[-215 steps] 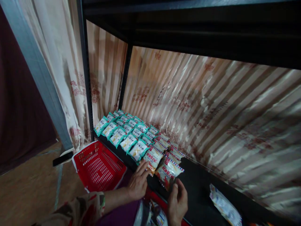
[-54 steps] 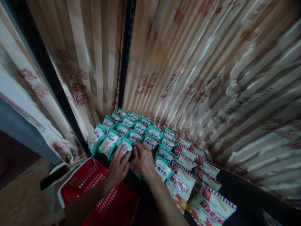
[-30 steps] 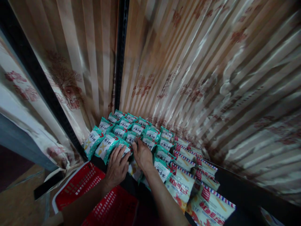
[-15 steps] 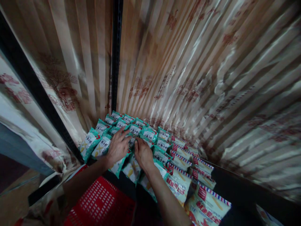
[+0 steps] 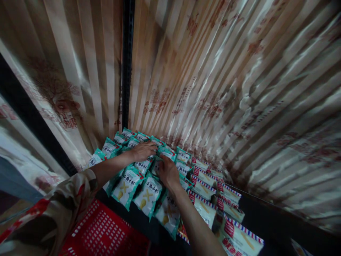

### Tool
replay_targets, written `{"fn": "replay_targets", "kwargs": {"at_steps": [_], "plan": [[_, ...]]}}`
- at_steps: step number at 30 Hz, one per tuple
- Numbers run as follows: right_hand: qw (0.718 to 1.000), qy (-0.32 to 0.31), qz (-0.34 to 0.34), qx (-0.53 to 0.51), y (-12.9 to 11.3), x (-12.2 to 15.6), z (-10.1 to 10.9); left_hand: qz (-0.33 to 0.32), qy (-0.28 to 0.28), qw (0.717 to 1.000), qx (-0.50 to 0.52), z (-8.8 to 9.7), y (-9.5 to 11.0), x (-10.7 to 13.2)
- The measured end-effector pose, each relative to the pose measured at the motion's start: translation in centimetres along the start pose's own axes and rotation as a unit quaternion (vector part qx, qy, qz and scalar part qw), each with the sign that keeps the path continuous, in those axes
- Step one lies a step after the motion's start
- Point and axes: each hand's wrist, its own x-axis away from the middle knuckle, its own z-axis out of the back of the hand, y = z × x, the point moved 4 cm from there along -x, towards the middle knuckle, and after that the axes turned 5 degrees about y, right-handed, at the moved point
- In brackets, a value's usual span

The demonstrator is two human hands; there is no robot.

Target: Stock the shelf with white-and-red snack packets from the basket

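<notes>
Rows of green-and-white snack packets (image 5: 126,186) stand on a dark shelf, leaning back one behind another. My left hand (image 5: 144,151) reaches across the middle rows, its fingers stretched out over the tops of the packets at the back. Close to its right, my right hand (image 5: 169,172) is curled with the thumb at the upper edge of a green snack packet (image 5: 156,166). It seems to grip that packet; its other fingers are partly hidden.
Cream packets with striped red-and-blue edges (image 5: 204,209) stand to the right on the dark shelf (image 5: 262,213). A red perforated basket (image 5: 106,231) is below at the front. Pleated printed sheeting (image 5: 213,89) hangs behind, with a black upright post (image 5: 127,71) at the corner.
My left hand has moved right and farther back over the packets, uncovering the front ones. My right hand has shifted slightly right. The view has turned a little.
</notes>
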Motion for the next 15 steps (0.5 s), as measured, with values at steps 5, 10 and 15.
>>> {"fn": "replay_targets", "kwargs": {"at_steps": [5, 10, 15], "plan": [[0.999, 0.017, -0.026, 0.032, 1.1, -0.7, 0.1, -0.027, 0.001, 1.000, -0.014, -0.2, -0.2, -0.4], [0.999, 0.017, -0.037, 0.036, 2.0, -1.4, 0.9, -0.011, -0.018, 0.999, -0.027, -0.7, -0.7, 0.1], [0.999, 0.026, -0.024, 0.037, 2.8, -1.7, 1.4, 0.003, -0.011, 1.000, -0.029, -0.5, -0.7, 0.5]]}}
